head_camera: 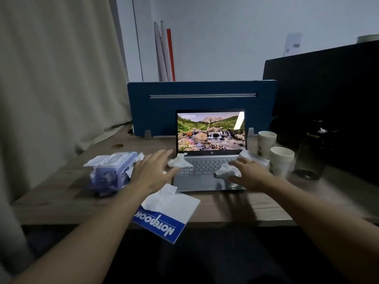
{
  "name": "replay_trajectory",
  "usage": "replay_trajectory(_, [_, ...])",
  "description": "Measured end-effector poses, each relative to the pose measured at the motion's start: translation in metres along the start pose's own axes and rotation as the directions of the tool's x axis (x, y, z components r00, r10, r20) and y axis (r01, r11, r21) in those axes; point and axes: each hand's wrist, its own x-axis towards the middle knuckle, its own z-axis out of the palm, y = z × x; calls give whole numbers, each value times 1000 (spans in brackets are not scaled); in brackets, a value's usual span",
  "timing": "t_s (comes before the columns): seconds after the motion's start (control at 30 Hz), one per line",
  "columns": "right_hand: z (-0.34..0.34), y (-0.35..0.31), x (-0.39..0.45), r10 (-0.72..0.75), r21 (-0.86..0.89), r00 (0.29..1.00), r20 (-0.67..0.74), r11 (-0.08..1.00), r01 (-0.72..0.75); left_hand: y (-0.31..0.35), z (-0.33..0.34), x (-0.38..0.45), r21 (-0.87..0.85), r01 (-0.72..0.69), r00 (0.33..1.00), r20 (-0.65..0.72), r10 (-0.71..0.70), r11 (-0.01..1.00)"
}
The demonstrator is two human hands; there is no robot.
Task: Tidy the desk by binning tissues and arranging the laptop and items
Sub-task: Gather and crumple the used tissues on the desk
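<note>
**Head view: four loose tissues, one laptop, two hands over the keys**

One open laptop (pixel 211 152) stands mid-desk (pixel 61 193), its screen lit with a landscape. Four crumpled tissues show: one (pixel 178 160) on the keyboard's left edge, one (pixel 226 171) on the right of the keyboard, one (pixel 249 156) at the laptop's right hinge, and one (pixel 164 194) lying on the single blue-and-white notebook (pixel 170 218) that overhangs the desk's front edge.

The left hand (pixel 151 173) hovers with fingers (pixel 162 155) straight and slightly spread, their tips just beside the left tissue. The right hand (pixel 250 175) lies over the right keyboard tissue, fingers loosely extended and touching it, not curled round it.

One pack of wet wipes (pixel 111 171) sits left of the laptop. Two stacks of paper cups (pixel 281 160) stand to the right, near one dark bottle (pixel 313 150).
</note>
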Motion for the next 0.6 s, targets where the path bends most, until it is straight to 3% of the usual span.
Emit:
replay_trajectory(0.27, [21,8,58,-13,155,990,140,988,-9,-10,51,59,-34,9,995,97,-6,999])
replay_trajectory(0.43, [30,4,87,-226,175,972,66,962,211,-16,77,89,-36,15,983,181,-8,999])
replay_trajectory(0.6, [35,-12,106,-316,177,949,15,935,308,-21,94,107,11,1,965,263,-4,1000])
